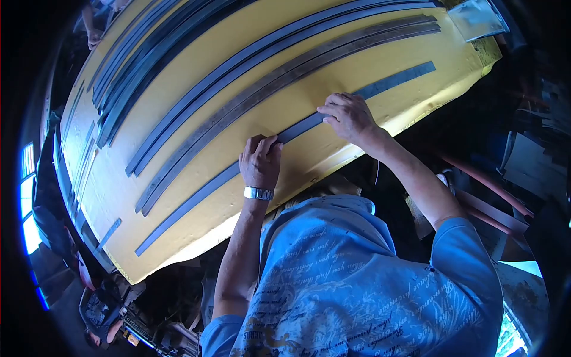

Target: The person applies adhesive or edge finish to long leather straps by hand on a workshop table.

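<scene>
A long, narrow grey strip lies along the near side of a yellow tabletop. My left hand, with a metal watch at the wrist, has its fingers curled on the strip's middle. To the right, my right hand is closed at the strip with thumb and fingers together. Between the hands the strip looks darker, and a bluish length of it runs on past my right hand. Farther across lie a brownish pair of strips and a blue-grey pair.
Several dark strips are bundled at the far left, and a short piece lies near the left corner. A clear plastic sheet is at the top right. Another person's hand shows at the top left; another person is at the lower left.
</scene>
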A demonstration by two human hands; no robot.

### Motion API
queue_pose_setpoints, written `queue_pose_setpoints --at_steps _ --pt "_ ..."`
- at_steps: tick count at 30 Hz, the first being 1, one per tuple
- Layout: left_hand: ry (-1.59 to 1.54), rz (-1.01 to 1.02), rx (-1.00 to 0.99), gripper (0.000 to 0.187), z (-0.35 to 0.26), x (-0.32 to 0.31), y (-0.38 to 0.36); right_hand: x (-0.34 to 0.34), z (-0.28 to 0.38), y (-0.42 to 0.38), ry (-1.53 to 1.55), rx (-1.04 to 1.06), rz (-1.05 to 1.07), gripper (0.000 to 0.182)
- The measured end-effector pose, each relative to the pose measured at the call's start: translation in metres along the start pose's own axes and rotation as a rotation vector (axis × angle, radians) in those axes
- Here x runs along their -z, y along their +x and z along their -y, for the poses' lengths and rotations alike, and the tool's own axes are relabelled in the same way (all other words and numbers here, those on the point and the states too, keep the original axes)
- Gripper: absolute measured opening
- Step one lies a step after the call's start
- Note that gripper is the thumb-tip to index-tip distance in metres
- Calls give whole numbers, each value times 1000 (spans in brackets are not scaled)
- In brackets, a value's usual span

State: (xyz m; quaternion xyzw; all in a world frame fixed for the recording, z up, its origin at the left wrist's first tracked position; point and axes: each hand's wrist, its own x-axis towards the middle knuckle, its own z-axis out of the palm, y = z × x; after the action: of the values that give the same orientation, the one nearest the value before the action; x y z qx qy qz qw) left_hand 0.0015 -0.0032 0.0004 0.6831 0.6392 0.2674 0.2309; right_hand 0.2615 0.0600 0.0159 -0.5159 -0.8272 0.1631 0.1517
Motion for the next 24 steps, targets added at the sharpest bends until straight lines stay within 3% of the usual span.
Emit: queue_pose_setpoints --at_steps 3,5,8,10,13,16,20,22,24 --pt "226 6 -122 33 -21 -11 -3 0 0 2 20 8 34 21" --pt "165 209 -148 57 -60 -25 11 -6 -2 2 9 27 -37 16" --pt "156 166 -245 70 -64 -72 11 -4 -4 4 24 57 -67 17" --pt "125 193 -265 67 -49 -55 3 -1 -4 5 40 64 -24 20" --pt "284 239 -62 50 -3 17 -26 5 1 2 23 9 22 25" --pt "578 73 77 46 92 70 -98 10 6 3 37 -55 80 26" --pt "692 -75 276 29 105 110 -107 -3 8 3 21 -91 88 24" --pt "209 -142 78 21 73 87 -70 -10 18 8 103 -12 18 22" --pt "2 -151 -153 16 23 48 -25 -16 34 14 80 41 15 25"
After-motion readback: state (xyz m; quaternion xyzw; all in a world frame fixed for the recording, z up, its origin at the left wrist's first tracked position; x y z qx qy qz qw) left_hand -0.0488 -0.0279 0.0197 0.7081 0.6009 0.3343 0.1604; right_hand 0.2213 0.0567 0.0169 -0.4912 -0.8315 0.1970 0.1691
